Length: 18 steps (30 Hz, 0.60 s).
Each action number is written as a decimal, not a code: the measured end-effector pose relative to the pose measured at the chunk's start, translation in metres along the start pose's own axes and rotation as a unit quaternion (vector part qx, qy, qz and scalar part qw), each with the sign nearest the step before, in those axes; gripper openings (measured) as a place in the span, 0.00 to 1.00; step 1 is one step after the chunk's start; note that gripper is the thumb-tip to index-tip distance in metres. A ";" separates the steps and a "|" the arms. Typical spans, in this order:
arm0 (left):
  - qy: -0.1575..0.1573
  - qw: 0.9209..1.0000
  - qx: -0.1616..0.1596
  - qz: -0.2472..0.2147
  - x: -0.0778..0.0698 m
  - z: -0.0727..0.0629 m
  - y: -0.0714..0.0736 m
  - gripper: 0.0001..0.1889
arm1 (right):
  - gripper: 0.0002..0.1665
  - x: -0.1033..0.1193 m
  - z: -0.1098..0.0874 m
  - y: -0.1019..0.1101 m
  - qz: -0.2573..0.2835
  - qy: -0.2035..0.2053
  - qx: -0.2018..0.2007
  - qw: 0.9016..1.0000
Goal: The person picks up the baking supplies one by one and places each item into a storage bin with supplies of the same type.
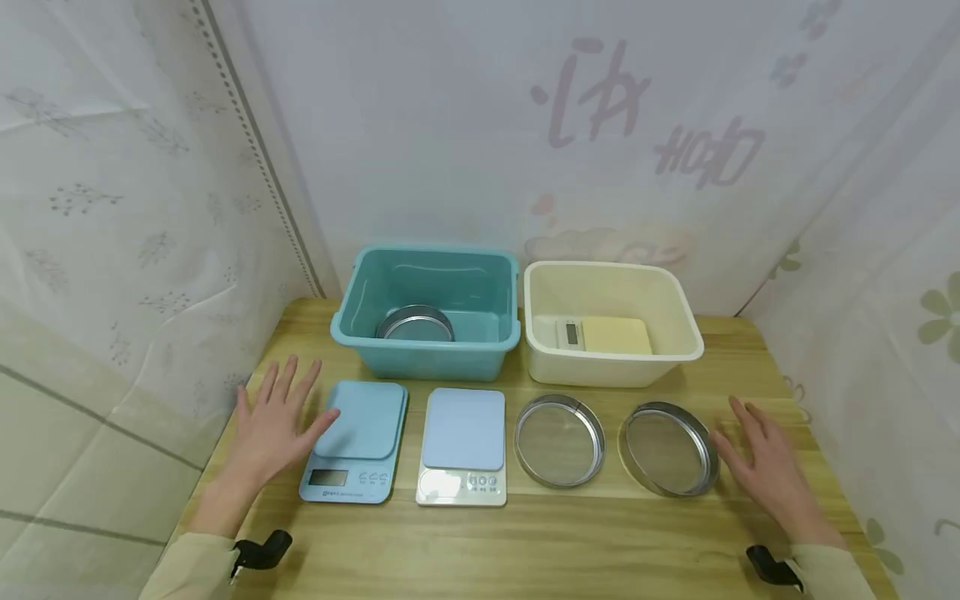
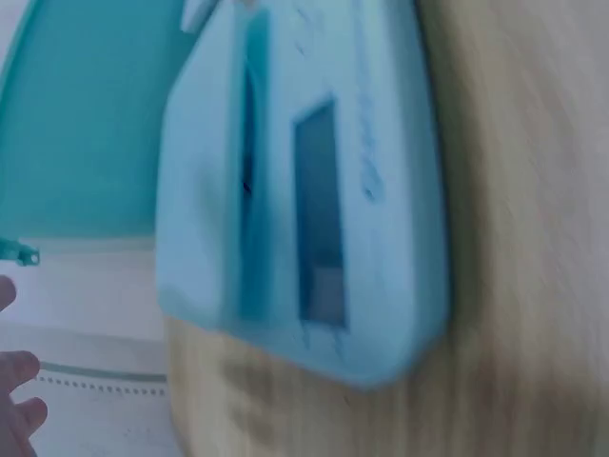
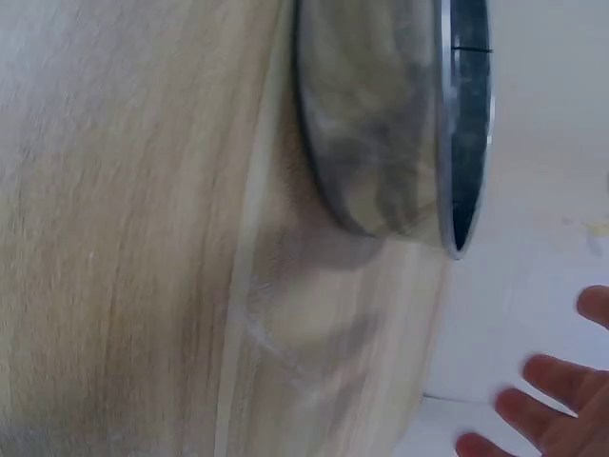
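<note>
Scales [image 1: 361, 421], smooth and rectangular, lie beside round metal sieves [image 1: 669, 450].

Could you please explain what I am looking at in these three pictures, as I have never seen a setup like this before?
There is no robot here: the work is done by a person's bare hands. The widest picture comes from a camera worn on the head, looking forward and down. The other two come from cameras on the left and right wrists.

On the wooden table, from left to right, are a blue scale, a white scale and two round metal sieves. Behind them, a blue tub contains another sieve, and a cream tub contains a scale with a yellow top.

Neither hand holds anything. The left hand is beside the blue scale; the right hand is beside the rightmost sieve.
</note>
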<state>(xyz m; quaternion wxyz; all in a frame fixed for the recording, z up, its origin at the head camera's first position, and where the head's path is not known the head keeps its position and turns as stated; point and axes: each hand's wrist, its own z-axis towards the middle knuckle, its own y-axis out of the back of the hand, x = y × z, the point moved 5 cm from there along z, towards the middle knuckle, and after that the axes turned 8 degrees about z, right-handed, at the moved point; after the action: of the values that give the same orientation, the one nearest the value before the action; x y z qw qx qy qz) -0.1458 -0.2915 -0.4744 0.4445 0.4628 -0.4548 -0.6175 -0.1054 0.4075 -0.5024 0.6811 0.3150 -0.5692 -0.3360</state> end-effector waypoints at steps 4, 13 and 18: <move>0.018 0.997 -0.036 -0.072 -0.004 0.005 0.009 0.41 | 0.37 0.005 -0.002 -0.002 0.012 0.006 0.007 1.000; 0.062 0.965 -0.068 -0.244 -0.012 0.026 0.023 0.33 | 0.26 -0.004 -0.010 -0.012 0.024 0.038 0.046 0.998; 0.086 0.947 -0.079 -0.300 -0.020 0.046 0.024 0.32 | 0.26 -0.016 -0.022 -0.015 0.042 0.020 0.064 0.997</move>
<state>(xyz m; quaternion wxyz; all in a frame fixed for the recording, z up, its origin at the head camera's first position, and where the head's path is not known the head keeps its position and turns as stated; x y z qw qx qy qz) -0.1837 -0.2695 -0.4403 0.3118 0.5926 -0.2046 -0.7140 -0.0873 0.4125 -0.5270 0.6843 0.3404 -0.5884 -0.2639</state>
